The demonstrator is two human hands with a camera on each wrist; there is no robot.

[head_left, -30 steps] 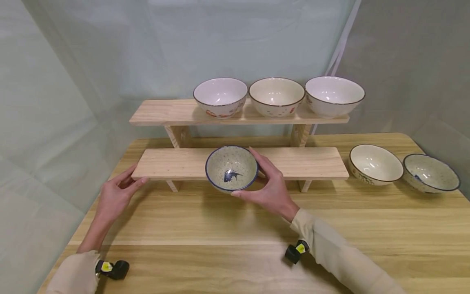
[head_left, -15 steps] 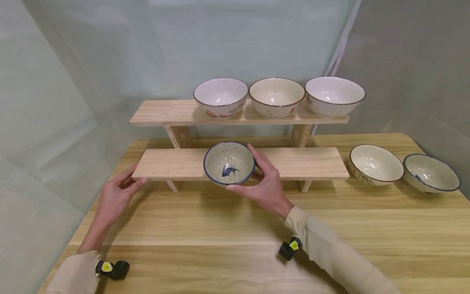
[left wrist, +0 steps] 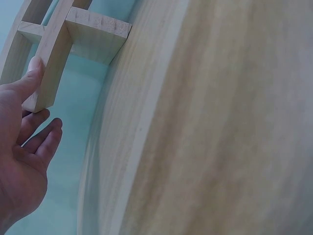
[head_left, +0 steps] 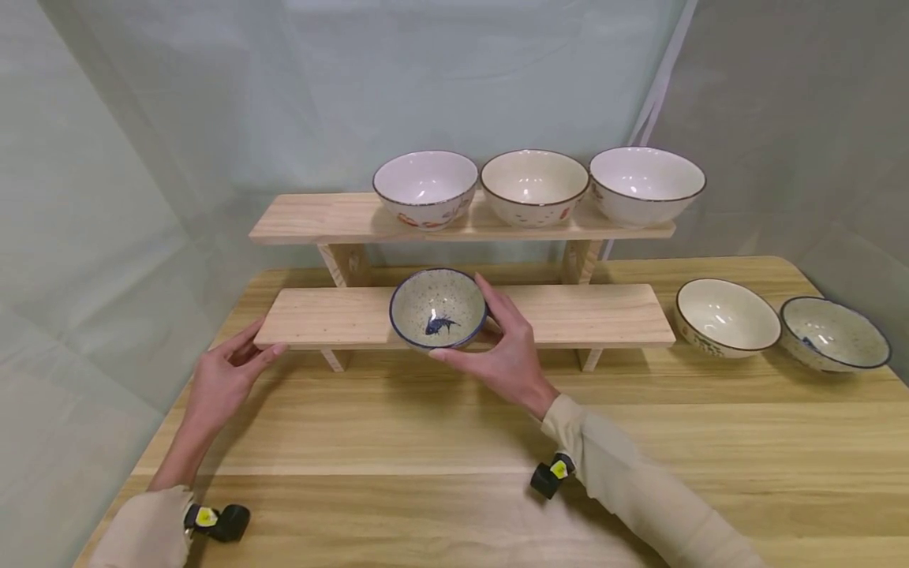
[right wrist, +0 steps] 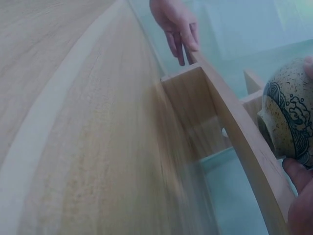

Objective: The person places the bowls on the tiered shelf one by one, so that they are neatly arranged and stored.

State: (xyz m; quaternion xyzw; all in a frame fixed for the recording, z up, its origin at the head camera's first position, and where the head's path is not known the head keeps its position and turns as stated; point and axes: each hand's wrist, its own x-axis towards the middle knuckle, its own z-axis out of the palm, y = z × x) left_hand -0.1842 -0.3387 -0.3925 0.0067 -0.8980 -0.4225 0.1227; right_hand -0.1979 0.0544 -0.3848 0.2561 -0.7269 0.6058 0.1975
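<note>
In the head view, my right hand (head_left: 507,359) holds a speckled grey bowl (head_left: 439,308) with a blue rim and a blue fish painted inside. Thumb and fingers lie around its right side. The bowl is over the middle of the lower shelf of a two-tier wooden stand (head_left: 589,315). A dark wave pattern on the outside of the bowl (right wrist: 293,112) shows in the right wrist view; whether its foot touches the board I cannot tell. My left hand (head_left: 226,375) grips the left end of the lower shelf, thumb at the front edge (left wrist: 36,98).
Three pale bowls with dark rims, one of them the cream bowl (head_left: 534,185), line the upper shelf (head_left: 312,217). Right of the stand, on the wooden table (head_left: 369,442), sit another cream bowl (head_left: 727,319) and a speckled bowl (head_left: 834,335). Pale sheeting (head_left: 461,87) hangs behind.
My right hand has carried the speckled bowl slightly left and back, farther over the lower shelf. The left hand has stayed on the shelf's end.
</note>
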